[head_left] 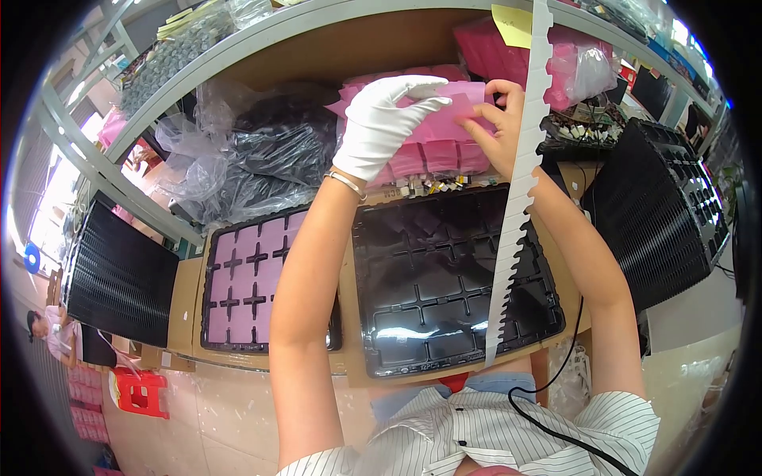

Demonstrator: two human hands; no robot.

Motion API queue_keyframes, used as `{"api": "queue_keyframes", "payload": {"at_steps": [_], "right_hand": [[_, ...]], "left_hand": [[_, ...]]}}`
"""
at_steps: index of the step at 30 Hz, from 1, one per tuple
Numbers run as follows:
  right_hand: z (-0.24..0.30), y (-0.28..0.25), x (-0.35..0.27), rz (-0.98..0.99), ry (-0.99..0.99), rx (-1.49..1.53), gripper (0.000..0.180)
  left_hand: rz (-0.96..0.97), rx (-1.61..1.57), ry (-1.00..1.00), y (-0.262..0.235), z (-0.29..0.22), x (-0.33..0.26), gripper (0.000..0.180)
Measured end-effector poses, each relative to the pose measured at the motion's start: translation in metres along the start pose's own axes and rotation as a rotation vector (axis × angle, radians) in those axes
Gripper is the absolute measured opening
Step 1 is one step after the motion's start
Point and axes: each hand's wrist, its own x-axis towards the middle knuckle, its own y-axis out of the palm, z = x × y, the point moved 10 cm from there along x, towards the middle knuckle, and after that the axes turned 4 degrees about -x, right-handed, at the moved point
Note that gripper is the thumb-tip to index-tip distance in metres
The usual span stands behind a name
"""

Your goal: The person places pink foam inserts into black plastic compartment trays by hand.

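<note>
My left hand [386, 120], in a white glove with a bracelet at the wrist, is raised over the back of the bench. Its thumb and fingers curve apart beside a thin pink sheet [462, 105]; whether they touch it I cannot make out. My bare right hand [500, 131] pinches the sheet from the other side. Behind and below lie stacked pink bags [425, 159]. Nearer me rests a black moulded tray [429, 278] with cross-shaped dividers and a glossy surface. To its left, a second black tray [208, 325] has pink sheets in its compartments.
A white toothed strip [520, 186] hangs across the view, in front of my right forearm. Tall stacks of black trays stand left [119, 278] and right [647, 222]. Clear plastic bags with dark contents [278, 151] fill the back left. Small parts [435, 186] lie behind the tray.
</note>
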Motion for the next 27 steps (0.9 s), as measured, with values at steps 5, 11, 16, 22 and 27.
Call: {"api": "queue_keyframes", "payload": {"at_steps": [5, 11, 16, 22, 27], "right_hand": [[0.022, -0.027, 0.001, -0.094, -0.099, -0.103, 0.026], [0.037, -0.041, 0.0, -0.077, -0.168, 0.198, 0.022], [0.051, -0.048, 0.007, 0.029, -0.184, 0.36, 0.028], [0.049, -0.044, 0.002, 0.095, -0.16, 0.539, 0.026], [0.056, -0.044, 0.005, 0.121, -0.155, 0.519, 0.022]], "left_hand": [[-0.037, -0.071, 0.065, -0.011, -0.023, -0.006, 0.035], [0.039, 0.497, 0.337, -0.02, -0.058, -0.036, 0.052], [0.095, 0.717, 0.278, -0.041, -0.038, -0.054, 0.04], [0.034, 0.691, 0.266, -0.065, -0.035, -0.069, 0.02], [0.021, 0.686, 0.293, -0.07, -0.038, -0.073, 0.02]]}}
